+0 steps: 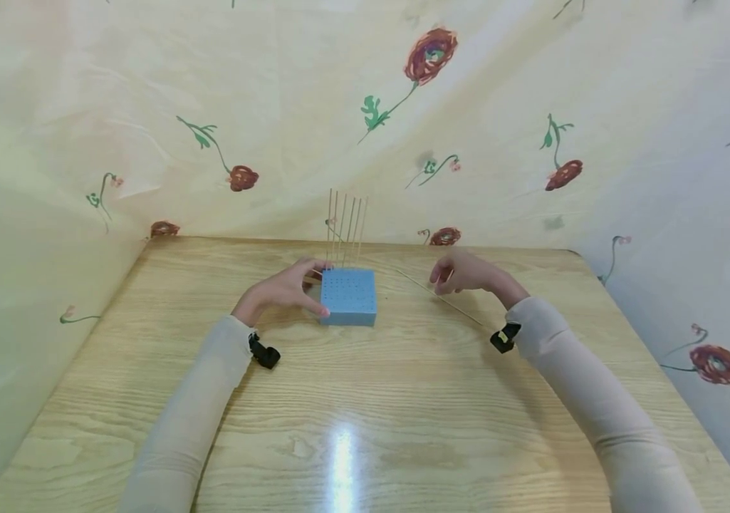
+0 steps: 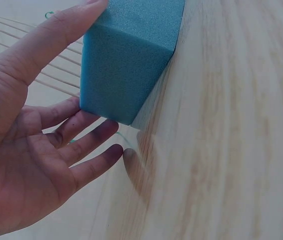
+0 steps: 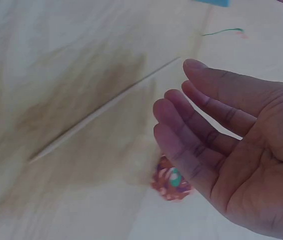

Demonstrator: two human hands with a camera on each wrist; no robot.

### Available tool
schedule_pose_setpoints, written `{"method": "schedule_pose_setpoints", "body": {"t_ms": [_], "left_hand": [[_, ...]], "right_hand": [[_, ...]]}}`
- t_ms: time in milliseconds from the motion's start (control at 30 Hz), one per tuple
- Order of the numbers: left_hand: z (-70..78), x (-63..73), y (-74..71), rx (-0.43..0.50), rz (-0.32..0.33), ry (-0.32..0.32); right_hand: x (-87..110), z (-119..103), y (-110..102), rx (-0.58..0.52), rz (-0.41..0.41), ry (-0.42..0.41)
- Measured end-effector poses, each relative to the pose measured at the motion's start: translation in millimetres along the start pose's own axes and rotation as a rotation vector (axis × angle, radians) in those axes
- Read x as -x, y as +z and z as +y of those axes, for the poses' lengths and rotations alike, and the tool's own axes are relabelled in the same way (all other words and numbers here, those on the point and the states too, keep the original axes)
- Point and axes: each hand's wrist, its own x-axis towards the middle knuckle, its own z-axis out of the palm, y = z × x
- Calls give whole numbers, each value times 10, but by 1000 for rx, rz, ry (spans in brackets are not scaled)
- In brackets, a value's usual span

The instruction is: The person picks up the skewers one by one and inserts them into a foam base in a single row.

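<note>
A blue foam block point(image 1: 348, 318) with rows of small holes in its top sits on the table point(image 1: 403, 399). Several thin wooden sticks point(image 1: 329, 228) stand upright along its back edge. My left hand point(image 1: 286, 287) holds the block from its left side, thumb on the front corner and fingers spread round toward the back; the left wrist view shows fingertips at the block's point(image 2: 126, 70) edge. One loose stick point(image 1: 461, 311) lies slantwise on the table to the right. Over it hovers my right hand point(image 1: 463, 273), fingers loosely bent with nothing between them, thumb tip close to the stick's point(image 3: 101, 109) far end.
A cream cloth point(image 1: 313, 107) printed with red flowers hangs behind the table and along both sides. Black wrist cameras point(image 1: 265, 352) are strapped on both sleeves. Light glares off the tabletop in front.
</note>
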Motion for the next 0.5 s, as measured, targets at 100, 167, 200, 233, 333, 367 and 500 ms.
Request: {"method": "schedule_pose_setpoints", "body": {"t_ms": [100, 167, 200, 233, 333, 367, 500], "left_hand": [[2, 5, 0, 6, 0, -4], [3, 8, -1, 9, -2, -2], [4, 8, -1, 8, -2, -1], [5, 8, -2, 7, -3, 0], [9, 9, -4, 5, -5, 3], [11, 10, -5, 5, -5, 4], [17, 11, -6, 10, -7, 3]], "right_hand": [[-20, 68, 42, 3, 2, 1], [-37, 101, 65, 0, 5, 15], [-47, 116, 75, 0, 7, 20], [-54, 127, 83, 1, 9, 23], [-80, 158, 104, 4, 18, 30], [-90, 168, 110, 6, 21, 32], [-118, 192, 134, -2, 36, 43]]}}
